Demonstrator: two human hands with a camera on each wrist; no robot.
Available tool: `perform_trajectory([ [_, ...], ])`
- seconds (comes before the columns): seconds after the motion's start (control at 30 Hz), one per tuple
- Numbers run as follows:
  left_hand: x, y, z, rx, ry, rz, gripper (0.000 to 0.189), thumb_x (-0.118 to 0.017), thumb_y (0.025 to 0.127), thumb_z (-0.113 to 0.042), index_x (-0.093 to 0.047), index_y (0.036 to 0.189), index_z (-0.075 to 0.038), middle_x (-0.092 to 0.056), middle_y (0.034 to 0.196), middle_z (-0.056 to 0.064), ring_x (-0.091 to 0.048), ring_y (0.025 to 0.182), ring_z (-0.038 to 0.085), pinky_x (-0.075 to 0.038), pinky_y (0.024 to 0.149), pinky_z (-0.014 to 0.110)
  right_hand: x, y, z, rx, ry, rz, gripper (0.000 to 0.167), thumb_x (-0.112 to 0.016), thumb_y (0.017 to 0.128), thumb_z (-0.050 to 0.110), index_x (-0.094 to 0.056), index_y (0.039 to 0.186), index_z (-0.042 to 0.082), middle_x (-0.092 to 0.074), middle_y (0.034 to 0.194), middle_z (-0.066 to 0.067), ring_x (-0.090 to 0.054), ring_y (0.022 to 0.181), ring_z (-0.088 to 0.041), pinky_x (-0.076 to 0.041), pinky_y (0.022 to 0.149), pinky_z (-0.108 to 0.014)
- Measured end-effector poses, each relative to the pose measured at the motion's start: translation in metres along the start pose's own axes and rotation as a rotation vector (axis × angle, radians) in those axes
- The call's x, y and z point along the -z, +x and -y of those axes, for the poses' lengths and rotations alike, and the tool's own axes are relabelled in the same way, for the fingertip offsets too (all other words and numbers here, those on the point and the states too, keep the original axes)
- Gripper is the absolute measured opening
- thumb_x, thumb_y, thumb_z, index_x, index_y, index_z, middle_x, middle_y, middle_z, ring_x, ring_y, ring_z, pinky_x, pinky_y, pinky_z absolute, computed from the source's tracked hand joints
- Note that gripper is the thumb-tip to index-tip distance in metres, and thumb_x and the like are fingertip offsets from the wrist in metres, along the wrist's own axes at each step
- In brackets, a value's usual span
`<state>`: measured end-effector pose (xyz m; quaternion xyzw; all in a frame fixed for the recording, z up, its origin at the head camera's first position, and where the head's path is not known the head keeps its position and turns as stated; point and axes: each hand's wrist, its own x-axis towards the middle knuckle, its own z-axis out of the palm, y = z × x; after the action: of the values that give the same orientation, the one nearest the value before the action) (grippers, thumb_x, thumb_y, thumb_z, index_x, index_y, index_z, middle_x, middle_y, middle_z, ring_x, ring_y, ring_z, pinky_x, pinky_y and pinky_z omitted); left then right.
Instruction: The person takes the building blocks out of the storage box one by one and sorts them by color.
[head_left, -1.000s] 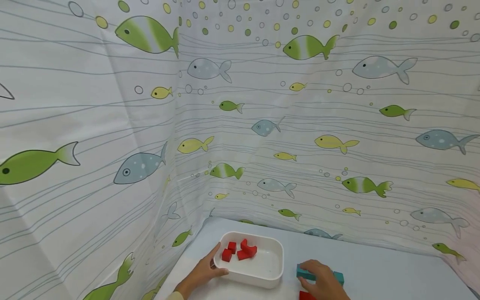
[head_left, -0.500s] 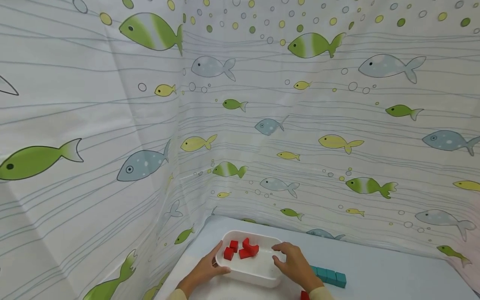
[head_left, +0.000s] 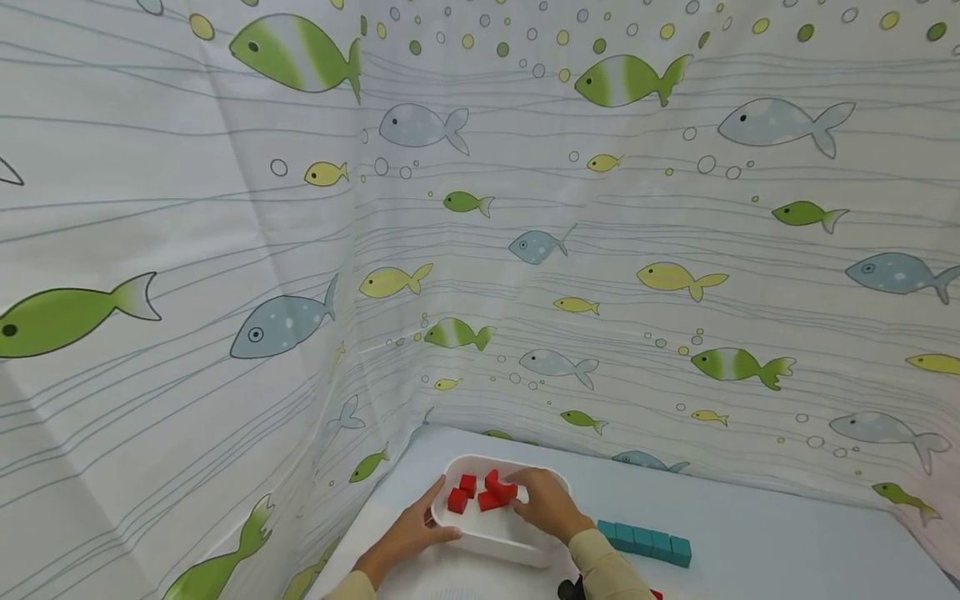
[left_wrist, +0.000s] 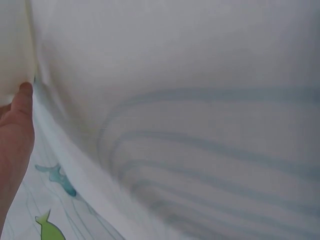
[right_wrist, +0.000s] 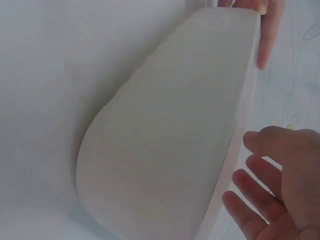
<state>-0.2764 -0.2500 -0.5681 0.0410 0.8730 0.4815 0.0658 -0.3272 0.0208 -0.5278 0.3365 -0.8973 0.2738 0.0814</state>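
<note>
A white plastic tub (head_left: 498, 546) stands on the table with red blocks inside: two cubes (head_left: 457, 501), a flat block (head_left: 491, 501) and a curved arch-like block (head_left: 501, 488). My left hand (head_left: 416, 527) grips the tub's left end, thumb along the front wall; its fingers (left_wrist: 22, 102) also appear at the edge of the left wrist view. Over the tub's right half reaches my right hand (head_left: 551, 506), fingertips close to the curved block. In the right wrist view, this hand's thumb and fingers are spread and loosely bent beside the tub wall (right_wrist: 170, 130). Contact with the curved block is unclear.
A row of teal cubes (head_left: 643, 542) lies to the right of the tub. Part of a red piece (head_left: 657, 594) shows beside the right sleeve (head_left: 607, 567), and a black object (head_left: 570, 588) is on its other side. A fish-patterned curtain (head_left: 480, 250) surrounds the table.
My right hand has moved left from the teal cubes, across the tub's right rim, to the red blocks. My left hand has stayed on the tub.
</note>
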Motion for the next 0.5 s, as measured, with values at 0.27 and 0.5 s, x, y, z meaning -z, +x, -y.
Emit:
perform_trajectory([
  [0.27, 0.000, 0.002, 0.002, -0.029, 0.001, 0.008, 0.107, -0.083, 0.076, -0.042, -0.020, 0.156, -0.011, -0.028, 0.155, 0.024, -0.037, 0.136, 0.043, -0.044, 0.101, 0.049, -0.013, 0.009, 0.000, 0.010, -0.014, 0.107, 0.041, -0.074, 0.081, -0.002, -0.068, 0.120, 0.003, -0.071, 0.113, -0.006, -0.066, 0.104, -0.018, -0.055, 0.089, -0.037],
  [0.5, 0.000, 0.001, 0.002, -0.026, 0.003, 0.003, 0.109, -0.084, 0.074, -0.042, -0.020, 0.156, -0.011, -0.028, 0.155, 0.024, -0.037, 0.136, 0.043, -0.044, 0.101, 0.049, -0.019, 0.006, -0.004, -0.041, -0.016, 0.106, 0.026, -0.076, 0.080, -0.001, -0.073, 0.106, 0.004, -0.071, 0.092, -0.002, -0.062, 0.082, -0.012, -0.057, 0.077, -0.030],
])
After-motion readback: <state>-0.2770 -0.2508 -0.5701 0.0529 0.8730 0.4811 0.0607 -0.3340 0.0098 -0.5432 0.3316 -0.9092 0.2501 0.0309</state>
